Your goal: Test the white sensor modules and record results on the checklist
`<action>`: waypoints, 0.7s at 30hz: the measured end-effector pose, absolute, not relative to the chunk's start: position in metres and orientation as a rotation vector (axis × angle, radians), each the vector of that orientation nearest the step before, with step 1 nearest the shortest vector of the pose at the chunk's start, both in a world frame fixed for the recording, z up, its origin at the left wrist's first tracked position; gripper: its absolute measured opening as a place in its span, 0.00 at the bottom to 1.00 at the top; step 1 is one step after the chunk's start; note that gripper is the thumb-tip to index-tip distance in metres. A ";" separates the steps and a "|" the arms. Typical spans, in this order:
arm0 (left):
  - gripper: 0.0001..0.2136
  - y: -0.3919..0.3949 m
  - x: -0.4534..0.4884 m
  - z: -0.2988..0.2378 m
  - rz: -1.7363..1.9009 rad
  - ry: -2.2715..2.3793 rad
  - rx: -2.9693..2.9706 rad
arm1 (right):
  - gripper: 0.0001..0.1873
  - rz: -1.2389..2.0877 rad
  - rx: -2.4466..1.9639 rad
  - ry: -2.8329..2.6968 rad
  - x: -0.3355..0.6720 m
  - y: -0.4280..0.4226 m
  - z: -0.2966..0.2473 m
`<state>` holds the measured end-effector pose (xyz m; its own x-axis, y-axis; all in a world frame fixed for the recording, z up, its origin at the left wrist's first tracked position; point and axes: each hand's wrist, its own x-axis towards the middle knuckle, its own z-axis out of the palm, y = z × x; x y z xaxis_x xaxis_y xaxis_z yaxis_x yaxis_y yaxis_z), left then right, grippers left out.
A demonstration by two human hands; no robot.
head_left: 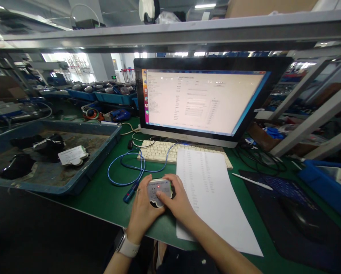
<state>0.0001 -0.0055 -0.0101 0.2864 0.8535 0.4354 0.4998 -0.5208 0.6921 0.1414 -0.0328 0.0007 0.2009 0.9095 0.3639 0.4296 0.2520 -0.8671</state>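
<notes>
Both my hands hold a small electronic module (pixel 159 187) with a grey labelled face and a lit red light, just above the green table's front edge. My left hand (pixel 142 207) wraps its left side, a watch on that wrist. My right hand (pixel 179 196) grips the right side, its thumb lying on the face. Beside my left hand lies a blue USB adapter (pixel 129 193) with a small red light; a looped blue cable (pixel 108 173) lies behind it. A printed paper sheet (pixel 213 198) lies under and beside my right forearm.
A blue-grey tray (pixel 81 180) at left holds a similar white-labelled module (pixel 72 155) and several black parts. Behind my hands stand a keyboard (pixel 159 151) and a lit monitor (pixel 199 101). A white pen (pixel 252 181), mouse (pixel 298 217) and blue bin (pixel 327 186) are at right. A shelf (pixel 170 32) spans overhead.
</notes>
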 end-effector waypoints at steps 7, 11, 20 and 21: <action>0.36 -0.005 0.000 -0.012 1.109 1.203 2.138 | 0.18 0.516 -1.357 -1.403 0.142 -0.033 0.000; 0.36 -0.005 -0.001 -0.010 1.113 1.196 2.122 | 0.18 0.508 -1.352 -1.405 0.141 -0.032 -0.001; 0.35 -0.006 0.000 -0.008 1.102 1.197 2.112 | 0.18 0.517 -1.349 -1.409 0.141 -0.033 0.000; 0.35 -0.006 0.000 -0.009 1.103 1.199 2.111 | 0.18 0.515 -1.351 -1.412 0.142 -0.033 0.000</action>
